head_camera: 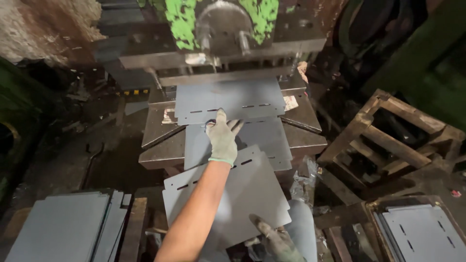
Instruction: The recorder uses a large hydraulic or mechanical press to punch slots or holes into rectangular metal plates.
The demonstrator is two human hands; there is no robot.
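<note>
Head view: a gloved left hand lies flat with fingers spread on a grey sheet on the press bed, while the gloved right hand grips the near edge of another slotted sheet (tilted toward the viewer).

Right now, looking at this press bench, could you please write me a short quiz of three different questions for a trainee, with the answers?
1. True or false: the left hand rests on a grey metal sheet with slots lying under the green-painted press.
2. Which hand grips the near grey metal sheet at its lower edge?
3. Where is the stack of plain grey sheets: A) lower left, B) upper right?

Key: 1 true; 2 the right hand; 3 A.
</note>
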